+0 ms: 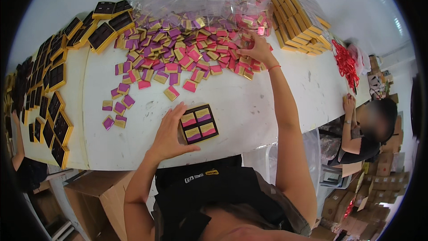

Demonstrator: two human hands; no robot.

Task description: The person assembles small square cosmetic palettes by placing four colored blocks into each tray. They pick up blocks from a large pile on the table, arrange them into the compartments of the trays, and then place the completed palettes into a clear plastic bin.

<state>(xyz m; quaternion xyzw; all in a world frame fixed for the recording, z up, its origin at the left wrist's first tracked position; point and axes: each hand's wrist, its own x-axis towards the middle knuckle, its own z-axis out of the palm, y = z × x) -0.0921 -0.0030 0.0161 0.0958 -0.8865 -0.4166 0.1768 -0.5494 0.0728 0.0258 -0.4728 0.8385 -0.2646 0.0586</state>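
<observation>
A small square black box with a gold edge (199, 124) lies near the front of the white table, its four-way divider holding pink-and-gold and purple-and-gold wrapped pieces. At its left side is my left hand (168, 135), fingertips by the far left corner and thumb stretched out below the near edge; it looks open. My right hand (259, 52) is over the right edge of a large heap of wrapped pieces (178, 47), thumb and fingers apart, with nothing visible between them. Several purple-and-gold pieces (119, 107) lie loose left of the box.
Empty divided black boxes (55, 76) stand in stacks along the left. Clear plastic sheeting (200, 0) covers the heap's back. Stacked gold boxes (298, 22) and red ribbons (345, 64) are at right. A person (365, 125) works at the right end; another person's arm (18, 143) shows far left.
</observation>
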